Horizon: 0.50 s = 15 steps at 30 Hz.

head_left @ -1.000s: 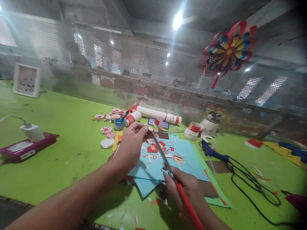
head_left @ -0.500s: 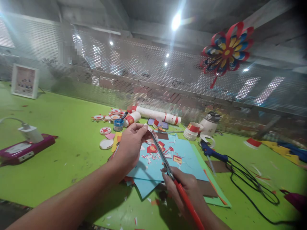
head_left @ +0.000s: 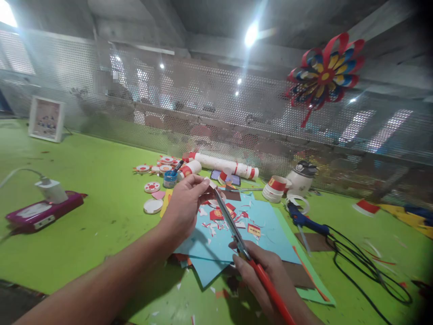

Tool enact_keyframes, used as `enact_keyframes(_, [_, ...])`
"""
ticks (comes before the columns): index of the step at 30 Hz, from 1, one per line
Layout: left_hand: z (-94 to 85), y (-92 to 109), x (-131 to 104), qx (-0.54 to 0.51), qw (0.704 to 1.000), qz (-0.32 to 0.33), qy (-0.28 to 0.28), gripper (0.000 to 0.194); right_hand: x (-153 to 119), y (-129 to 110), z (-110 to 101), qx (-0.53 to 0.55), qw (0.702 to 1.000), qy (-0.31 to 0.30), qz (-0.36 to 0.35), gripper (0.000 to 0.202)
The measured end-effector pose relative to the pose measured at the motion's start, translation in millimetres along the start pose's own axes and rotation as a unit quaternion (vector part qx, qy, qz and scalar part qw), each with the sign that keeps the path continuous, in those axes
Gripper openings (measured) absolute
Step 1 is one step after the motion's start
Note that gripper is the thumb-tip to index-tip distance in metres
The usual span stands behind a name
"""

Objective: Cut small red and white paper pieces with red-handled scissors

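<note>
My left hand (head_left: 184, 203) pinches a small white piece of paper (head_left: 212, 184) between thumb and fingers. Red-handled scissors (head_left: 227, 214) are gripped in my right hand (head_left: 262, 271), long metal blades pointing up and away. Their tips meet the white piece beside my left fingertips; whether the blades are parted I cannot make out. Beneath both hands lie light blue sheets (head_left: 270, 234), strewn with red and white paper scraps (head_left: 211, 228). Among the scraps sit red printed pieces (head_left: 218, 214) and a yellow printed label (head_left: 254, 230).
A blue glue gun (head_left: 306, 220) with a looping black cord lies at right. Behind are paper cups (head_left: 274, 188), a long white-and-red tube (head_left: 223, 165), a phone (head_left: 233, 180) and a blue jar (head_left: 169, 179). At left is a purple power strip (head_left: 43, 212).
The whole view has shifted slightly, so the table things appear farther right and lower. My hands keep nearly the same pose, with the scissors still at the white piece.
</note>
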<state>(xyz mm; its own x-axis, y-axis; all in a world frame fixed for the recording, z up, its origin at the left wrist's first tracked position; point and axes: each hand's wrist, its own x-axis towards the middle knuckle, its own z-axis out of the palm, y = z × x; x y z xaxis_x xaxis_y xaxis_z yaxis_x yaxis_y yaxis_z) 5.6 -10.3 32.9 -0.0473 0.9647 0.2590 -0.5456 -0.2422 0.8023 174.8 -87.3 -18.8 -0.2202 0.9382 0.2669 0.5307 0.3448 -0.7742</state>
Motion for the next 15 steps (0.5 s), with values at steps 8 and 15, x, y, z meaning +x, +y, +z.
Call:
enact_keyframes(8, [-3.8,7,1,0.013,0.999,-0.020,-0.029,0.013,-1,4,-3,0.027,0.999,-0.018,0.039,0.034])
enact_keyframes(15, [-6.4,14,4,0.021,0.998,-0.041,-0.041,0.014,0,-5,-10,0.020,0.999,-0.014,0.030,0.031])
